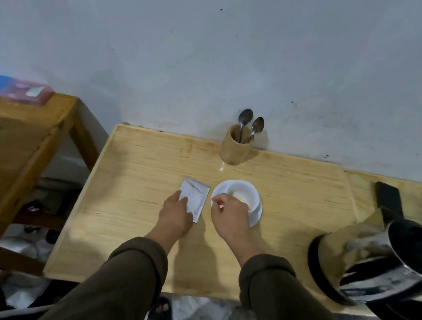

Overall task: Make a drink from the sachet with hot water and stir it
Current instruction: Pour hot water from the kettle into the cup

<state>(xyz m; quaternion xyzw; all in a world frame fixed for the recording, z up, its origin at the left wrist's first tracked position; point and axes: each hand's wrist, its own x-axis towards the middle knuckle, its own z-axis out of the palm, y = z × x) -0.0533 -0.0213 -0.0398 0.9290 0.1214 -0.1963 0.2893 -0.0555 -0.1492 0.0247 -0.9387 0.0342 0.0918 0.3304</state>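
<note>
A silvery-white sachet (194,193) lies flat on the light wooden table (131,230), its top corner folded open. My left hand (176,215) rests on the sachet's near end, fingers laid over it and holding it down. Just to the right stands a white cup (245,192) on a white saucer (256,217), with pale powder inside. My right hand (228,216) hovers at the cup's near rim with fingers curled and pinched together; a tiny pale bit shows at the fingertips, too small to identify. A black and steel kettle (393,263) stands at the right.
A wooden holder (234,150) with two metal spoons (245,118) stands against the grey wall behind the cup. A darker wooden table (4,153) on the left carries a blue box and a pink box. Below the table edge are marble floor and my sandalled foot.
</note>
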